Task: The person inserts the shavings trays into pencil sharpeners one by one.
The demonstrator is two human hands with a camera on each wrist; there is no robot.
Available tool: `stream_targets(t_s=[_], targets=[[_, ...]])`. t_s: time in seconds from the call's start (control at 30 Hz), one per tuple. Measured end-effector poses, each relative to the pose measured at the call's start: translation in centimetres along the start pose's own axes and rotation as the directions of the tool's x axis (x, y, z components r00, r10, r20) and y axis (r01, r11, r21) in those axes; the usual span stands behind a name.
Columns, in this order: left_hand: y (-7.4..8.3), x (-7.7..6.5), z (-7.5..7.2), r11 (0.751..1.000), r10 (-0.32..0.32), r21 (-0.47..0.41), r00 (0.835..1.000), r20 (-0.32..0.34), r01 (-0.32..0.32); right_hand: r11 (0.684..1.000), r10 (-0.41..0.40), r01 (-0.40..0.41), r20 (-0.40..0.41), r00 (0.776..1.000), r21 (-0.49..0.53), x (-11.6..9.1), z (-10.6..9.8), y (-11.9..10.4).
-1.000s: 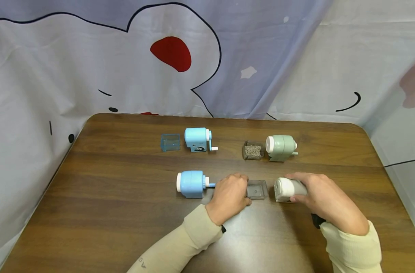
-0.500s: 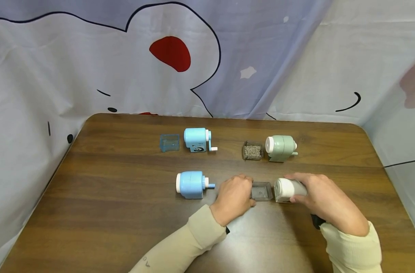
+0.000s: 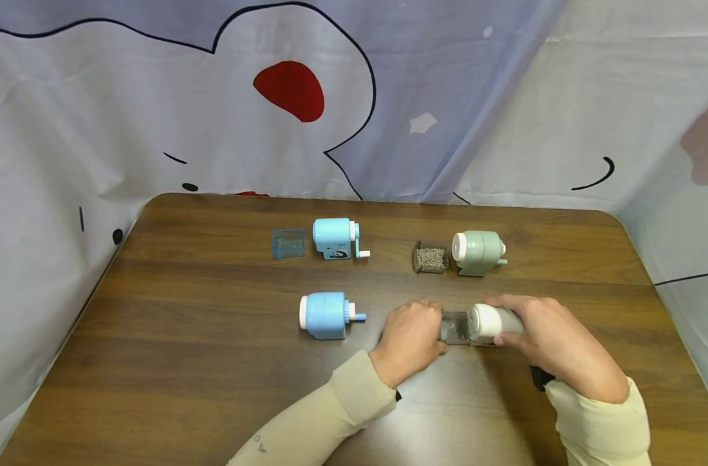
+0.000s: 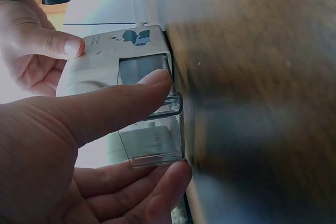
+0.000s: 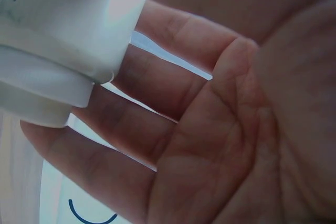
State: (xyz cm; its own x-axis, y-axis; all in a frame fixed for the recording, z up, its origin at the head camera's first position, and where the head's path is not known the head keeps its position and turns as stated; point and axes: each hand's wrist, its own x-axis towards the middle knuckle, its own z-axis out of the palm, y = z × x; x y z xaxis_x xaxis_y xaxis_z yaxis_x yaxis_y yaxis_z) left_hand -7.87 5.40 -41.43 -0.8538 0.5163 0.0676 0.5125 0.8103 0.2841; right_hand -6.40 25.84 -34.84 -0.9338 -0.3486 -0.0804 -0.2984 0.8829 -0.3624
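Observation:
My left hand (image 3: 411, 340) pinches a clear shavings drawer (image 3: 454, 329) between thumb and fingers. The drawer's end meets the front opening of a white pencil sharpener (image 3: 485, 321), and part of it appears to be inside. Around the sharpener's right side curls my right hand (image 3: 558, 340), holding it upright on the table. In the left wrist view, the drawer (image 4: 157, 142) lines up with the dark opening beneath a blue print. The right wrist view has the white body (image 5: 68, 30) against my fingers; its base is out of sight there.
Behind stand a light-blue sharpener (image 3: 332, 238) beside its blue drawer (image 3: 288, 243), and a green sharpener (image 3: 479, 252) beside a drawer of shavings (image 3: 431, 257). Another blue sharpener (image 3: 325, 315) is left of my left hand. A patterned curtain (image 3: 424, 97) hangs behind the table.
My left hand has slid the clear drawer rightward, from apart from the white sharpener to its opening. My right hand and the sharpener have stayed put.

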Motion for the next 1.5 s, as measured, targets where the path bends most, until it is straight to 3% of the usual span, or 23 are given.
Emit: stream_targets(t_s=[1.5], targets=[[1.8, 1.5, 1.2, 1.0, 0.022, 0.015, 0.999, -0.04, -0.021, 1.0, -0.012, 0.012, -0.009, 1.0, -0.017, 0.0, 0.1, 0.1]])
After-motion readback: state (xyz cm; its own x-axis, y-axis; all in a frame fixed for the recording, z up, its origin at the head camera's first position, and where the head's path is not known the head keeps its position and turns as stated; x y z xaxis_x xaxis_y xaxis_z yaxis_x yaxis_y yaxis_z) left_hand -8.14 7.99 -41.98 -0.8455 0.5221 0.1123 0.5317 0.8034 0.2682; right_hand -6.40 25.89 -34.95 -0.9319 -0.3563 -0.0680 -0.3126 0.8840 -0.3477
